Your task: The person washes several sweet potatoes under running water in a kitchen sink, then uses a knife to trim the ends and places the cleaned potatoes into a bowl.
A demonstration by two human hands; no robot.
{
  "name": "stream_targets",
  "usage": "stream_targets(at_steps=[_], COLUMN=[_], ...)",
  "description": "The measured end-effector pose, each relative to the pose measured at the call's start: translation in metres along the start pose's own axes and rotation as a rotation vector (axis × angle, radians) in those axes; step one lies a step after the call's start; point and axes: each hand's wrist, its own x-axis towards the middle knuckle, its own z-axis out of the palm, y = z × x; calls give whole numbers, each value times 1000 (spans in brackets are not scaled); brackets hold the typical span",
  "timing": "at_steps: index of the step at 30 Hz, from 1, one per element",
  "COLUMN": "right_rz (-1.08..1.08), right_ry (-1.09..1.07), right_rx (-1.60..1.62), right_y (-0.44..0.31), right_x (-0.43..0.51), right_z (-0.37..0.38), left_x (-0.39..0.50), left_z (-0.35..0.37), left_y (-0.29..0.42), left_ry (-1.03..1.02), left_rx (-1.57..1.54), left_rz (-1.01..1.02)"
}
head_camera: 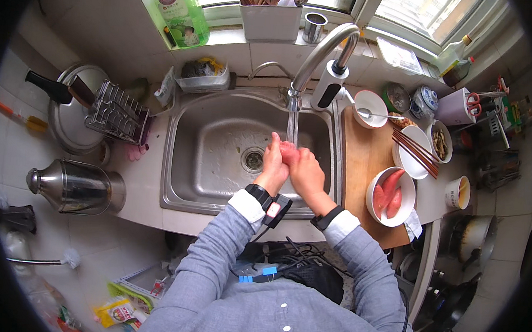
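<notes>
Water runs from the curved metal faucet (pixel 324 47) onto a reddish-pink sweet potato (pixel 288 152) held over the stainless-steel sink (pixel 212 163). My left hand (pixel 272 168) grips it from the left, thumb pointing up. Around its other side my right hand (pixel 308 172) is wrapped, so most of the sweet potato is hidden. Below and left of the hands lies the round drain (pixel 253 159). Several more reddish sweet potatoes (pixel 387 195) rest in a white bowl (pixel 405 214) to the right, on a wooden cutting board (pixel 356 170).
Bowls, including one with a spoon (pixel 370 104), and chopsticks (pixel 415 151) crowd the right counter. Left of the sink stand a wire rack (pixel 117 113), a pot lid (pixel 76 124) and a steel thermos jug (pixel 75 185). A green bottle (pixel 183 17) is on the windowsill. Black cables (pixel 306 254) hang before me.
</notes>
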Motion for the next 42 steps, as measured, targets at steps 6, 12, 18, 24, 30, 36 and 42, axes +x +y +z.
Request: stream_targets(at_steps=[6,12,18,24,30,36,42], right_rz=[-7,516,91,-408,-255,-255,-249], right_ry=[-83,-618,-79,191,-97,-73,-20], right_rx=[94,895,201,361,591,724,691], right_y=[-15,1,-7,-57,-77,-73,-71], right_x=[15,35,48,86,105,104,101], right_z=[-1,-6,-43,-116,-122,-113,-108], left_x=[-3,-8,-10,-2,-6,-3,5], left_z=[-17,-17,-19,-21,-15,-10,-12], left_y=[11,19,21,29,46,55,57], left_ry=[-87,-215,-151,-58,-83,-138,-78], left_rx=[-51,21,-2,-19,1,-23,-34], left_rz=[4,12,-131,-122,-122,-160,-150])
